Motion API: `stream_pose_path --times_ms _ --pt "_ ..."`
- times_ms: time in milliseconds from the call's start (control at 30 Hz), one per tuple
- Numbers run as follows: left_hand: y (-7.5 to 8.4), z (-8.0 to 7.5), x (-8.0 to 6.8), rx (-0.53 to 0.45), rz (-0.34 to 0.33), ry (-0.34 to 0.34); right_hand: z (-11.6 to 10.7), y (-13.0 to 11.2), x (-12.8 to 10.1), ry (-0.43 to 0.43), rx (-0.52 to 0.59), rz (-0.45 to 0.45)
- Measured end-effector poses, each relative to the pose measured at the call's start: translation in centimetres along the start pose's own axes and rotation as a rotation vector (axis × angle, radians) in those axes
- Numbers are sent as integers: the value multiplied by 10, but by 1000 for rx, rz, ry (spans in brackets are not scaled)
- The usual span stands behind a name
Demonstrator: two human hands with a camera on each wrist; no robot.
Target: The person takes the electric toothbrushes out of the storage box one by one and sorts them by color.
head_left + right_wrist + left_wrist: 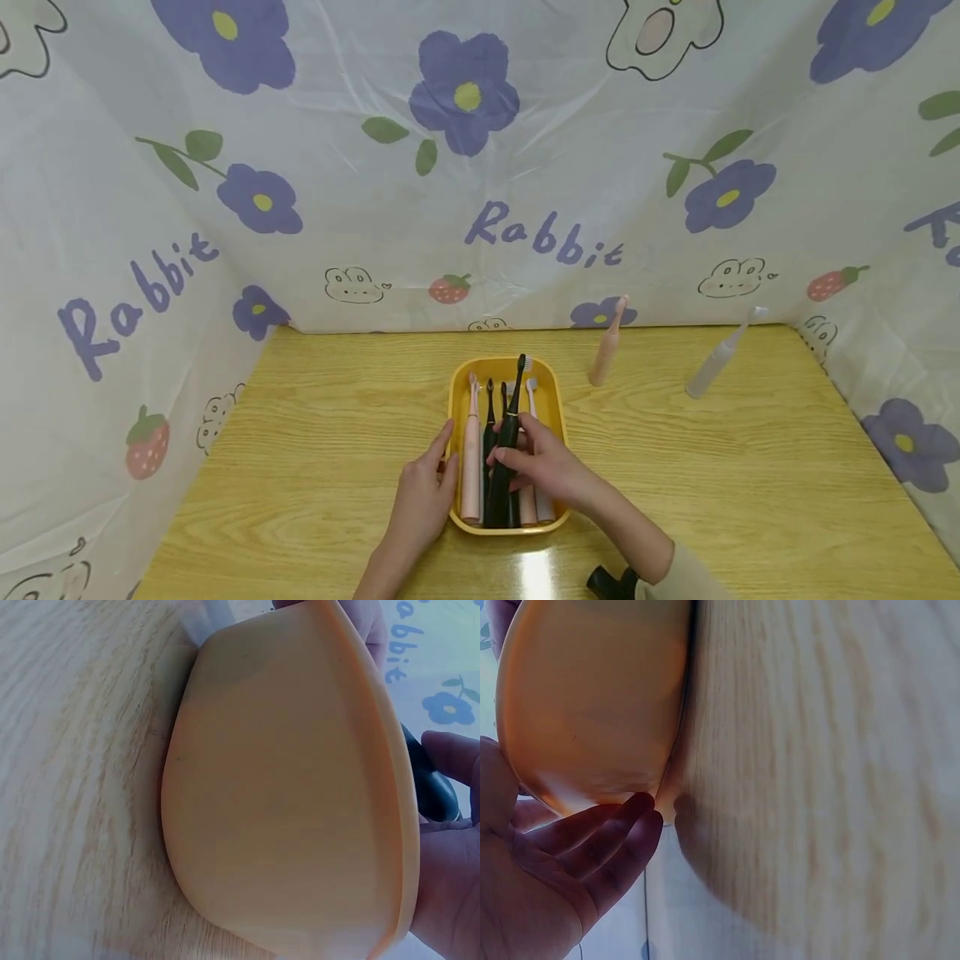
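A yellow tray [454, 525] on the table holds several electric toothbrushes. Among those lying in it are a pink toothbrush [471, 467] at the left and a white toothbrush [532, 400] at the right. My right hand [551, 467] grips a black electric toothbrush [508, 433] by its handle, head pointing away, over the tray's middle. In the right wrist view, the tray wall hides most of that toothbrush. My left hand [427, 492] holds the tray's left side, thumb by the rim. The left wrist view shows its fingers [622, 851] against the outer wall.
On the wooden table [337, 417], a pink electric toothbrush [606, 354] stands upright behind the tray, to its right. Farther right stands a white electric toothbrush [711, 369]. A patterned curtain [360, 217] encloses the back and sides. A black object [611, 583] lies by the right sleeve.
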State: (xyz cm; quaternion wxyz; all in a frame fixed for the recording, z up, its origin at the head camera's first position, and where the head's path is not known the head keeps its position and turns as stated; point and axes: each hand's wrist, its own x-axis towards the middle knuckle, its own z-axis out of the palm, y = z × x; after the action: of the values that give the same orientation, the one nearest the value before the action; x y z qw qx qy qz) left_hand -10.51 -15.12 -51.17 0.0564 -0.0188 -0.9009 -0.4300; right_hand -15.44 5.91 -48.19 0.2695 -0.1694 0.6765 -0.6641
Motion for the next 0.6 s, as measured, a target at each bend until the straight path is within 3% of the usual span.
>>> stream_pose_path --times_ms 600 --pt "2 0 0 20 -28 -7 -7 -4 -10 75 49 -56"
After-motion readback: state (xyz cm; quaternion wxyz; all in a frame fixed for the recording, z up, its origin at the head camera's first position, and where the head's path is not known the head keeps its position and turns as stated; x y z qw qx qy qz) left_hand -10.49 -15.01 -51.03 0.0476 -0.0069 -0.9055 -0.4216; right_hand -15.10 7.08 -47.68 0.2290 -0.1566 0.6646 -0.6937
